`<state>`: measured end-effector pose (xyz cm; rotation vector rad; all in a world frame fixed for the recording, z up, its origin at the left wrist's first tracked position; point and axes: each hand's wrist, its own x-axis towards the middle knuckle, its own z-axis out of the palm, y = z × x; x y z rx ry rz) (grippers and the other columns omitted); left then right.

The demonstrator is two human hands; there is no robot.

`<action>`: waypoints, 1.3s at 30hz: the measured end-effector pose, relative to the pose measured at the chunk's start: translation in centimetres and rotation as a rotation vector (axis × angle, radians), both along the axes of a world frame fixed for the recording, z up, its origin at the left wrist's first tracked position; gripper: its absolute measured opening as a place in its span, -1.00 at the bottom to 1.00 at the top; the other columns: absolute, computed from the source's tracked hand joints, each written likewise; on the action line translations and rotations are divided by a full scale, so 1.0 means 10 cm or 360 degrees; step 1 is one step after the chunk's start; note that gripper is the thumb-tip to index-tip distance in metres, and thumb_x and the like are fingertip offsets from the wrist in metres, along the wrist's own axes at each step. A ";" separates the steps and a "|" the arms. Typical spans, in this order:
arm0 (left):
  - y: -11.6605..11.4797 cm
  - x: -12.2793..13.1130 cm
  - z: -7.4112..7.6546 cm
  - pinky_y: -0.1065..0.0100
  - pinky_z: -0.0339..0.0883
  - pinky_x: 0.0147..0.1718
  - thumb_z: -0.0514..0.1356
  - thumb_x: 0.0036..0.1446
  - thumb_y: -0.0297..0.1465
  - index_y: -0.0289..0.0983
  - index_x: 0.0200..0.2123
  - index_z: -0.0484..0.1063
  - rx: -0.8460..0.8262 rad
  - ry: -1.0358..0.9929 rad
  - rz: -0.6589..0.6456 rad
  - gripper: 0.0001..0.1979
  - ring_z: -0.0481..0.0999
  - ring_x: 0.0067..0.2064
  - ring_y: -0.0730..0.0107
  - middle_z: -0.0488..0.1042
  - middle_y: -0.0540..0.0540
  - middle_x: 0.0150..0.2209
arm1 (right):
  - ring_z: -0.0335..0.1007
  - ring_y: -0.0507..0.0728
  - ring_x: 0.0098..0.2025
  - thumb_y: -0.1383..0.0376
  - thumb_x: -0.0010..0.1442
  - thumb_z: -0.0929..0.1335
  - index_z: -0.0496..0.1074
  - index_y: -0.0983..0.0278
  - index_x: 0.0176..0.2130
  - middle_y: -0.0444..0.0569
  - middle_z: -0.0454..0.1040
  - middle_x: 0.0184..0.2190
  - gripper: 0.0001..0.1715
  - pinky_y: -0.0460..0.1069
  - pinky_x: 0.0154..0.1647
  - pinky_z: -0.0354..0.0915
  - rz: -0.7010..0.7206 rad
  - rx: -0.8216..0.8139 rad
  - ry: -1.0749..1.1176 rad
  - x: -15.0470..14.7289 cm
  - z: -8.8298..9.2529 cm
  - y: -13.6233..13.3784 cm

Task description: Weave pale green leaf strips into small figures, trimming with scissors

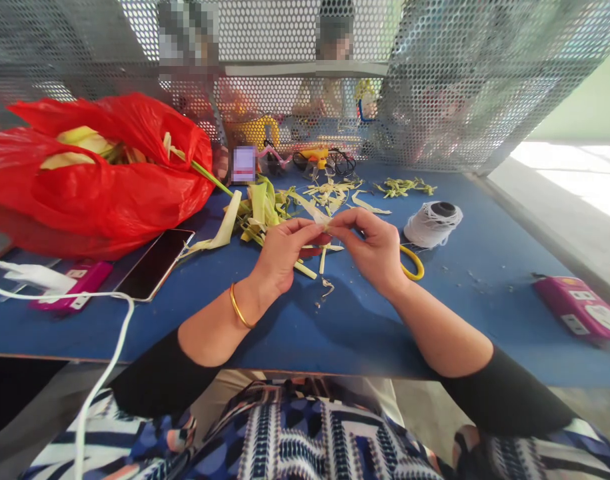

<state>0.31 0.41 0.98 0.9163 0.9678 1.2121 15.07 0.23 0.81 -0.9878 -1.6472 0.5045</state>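
- The left hand [285, 250] and the right hand [372, 247] meet above the middle of the blue surface [345, 320], fingertips pinched together on one pale leaf strip [321, 219].
- Both hands are closed to a fine pinch, thumb against forefinger; the other fingers curl loosely and hold nothing that shows.
- The strip runs up and left from the pinch toward the leaf pile [259, 210]; short loose ends hang below the fingers (whether they belong to the same strip is hard to tell).
- A gold bangle [239, 307] sits on the left wrist.
- Just behind the right hand lies a pair of yellow-handled scissors [412, 263], mostly hidden by the hand, and beyond it a spool of white thread [432, 223].
- Small trimmings [327, 287] lie on the surface under the hands; more cuttings [405, 188] lie further back.
- To the left a red bag [95, 180] of leaves slumps beside a phone [155, 263], with a pink power strip [72, 283] and a white cable [105, 360] nearer the edge; another pink power strip [579, 310] lies far right.
- Risks, as a judgement: the thin strip could tear or split along its grain if the two pinches pull apart unevenly, and a slipped grip would let any fold come undone. The scissors sit so close behind the right hand that a backward move could knock them or catch a finger on them.
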 end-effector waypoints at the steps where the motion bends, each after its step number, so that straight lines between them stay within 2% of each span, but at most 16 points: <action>1: 0.00 0.00 0.00 0.41 0.43 -0.37 0.40 -0.15 -0.36 -0.28 -0.50 0.48 -0.0038 -0.0042 -0.0018 -0.82 0.59 -0.35 0.38 0.54 -0.02 -0.51 | 0.38 0.05 -0.35 0.34 0.16 0.38 0.44 0.21 -0.42 -0.16 0.50 -0.44 -0.90 0.00 -0.24 0.31 -0.0009 0.0012 -0.0008 0.00 0.00 0.00; 7: 0.01 0.01 -0.01 0.34 0.48 -0.29 0.38 -0.15 -0.47 -0.30 -0.44 0.50 -0.0117 -0.0143 -0.0003 -0.85 0.60 -0.39 0.39 0.57 -0.03 -0.48 | 0.36 0.06 -0.33 0.36 0.15 0.38 0.42 0.21 -0.45 -0.15 0.47 -0.45 -0.87 0.01 -0.23 0.30 -0.0017 0.0048 -0.0072 0.00 -0.02 0.00; 13: 0.00 0.03 -0.03 0.31 0.50 -0.25 0.42 -0.20 -0.42 -0.29 -0.46 0.51 0.0026 -0.0089 0.0076 -0.82 0.60 -0.41 0.39 0.58 -0.02 -0.49 | 0.36 0.03 -0.40 0.37 0.11 0.39 0.42 0.24 -0.43 -0.16 0.48 -0.48 -0.91 -0.02 -0.30 0.29 -0.0077 -0.0040 0.0014 -0.02 -0.01 -0.01; 18: -0.02 0.04 -0.05 0.31 0.49 -0.22 0.45 -0.23 -0.38 -0.28 -0.44 0.53 0.0122 -0.0025 0.0065 -0.77 0.61 -0.38 0.38 0.59 -0.03 -0.47 | 0.35 0.01 -0.44 0.39 0.09 0.39 0.41 0.24 -0.44 -0.19 0.48 -0.51 -0.91 -0.03 -0.33 0.28 -0.0112 -0.0086 0.0057 -0.03 -0.01 -0.01; 29: 0.00 0.06 -0.04 0.34 0.49 -0.30 0.45 -0.20 -0.29 -0.32 -0.47 0.53 0.0042 -0.0064 0.0095 -0.74 0.58 -0.44 0.40 0.58 -0.06 -0.51 | 0.39 0.02 -0.37 0.37 0.13 0.38 0.45 0.23 -0.40 -0.16 0.52 -0.43 -0.94 -0.04 -0.26 0.30 -0.0009 0.0020 -0.0001 0.01 -0.02 0.03; 39: 0.01 0.07 -0.06 0.36 0.48 -0.30 0.44 -0.25 -0.39 -0.30 -0.50 0.52 0.0027 -0.0156 0.0104 -0.80 0.57 -0.46 0.44 0.55 0.00 -0.53 | 0.35 0.03 -0.38 0.34 0.14 0.35 0.42 0.23 -0.43 -0.15 0.48 -0.47 -0.90 -0.03 -0.28 0.25 -0.0081 0.0008 -0.0085 0.01 -0.04 0.03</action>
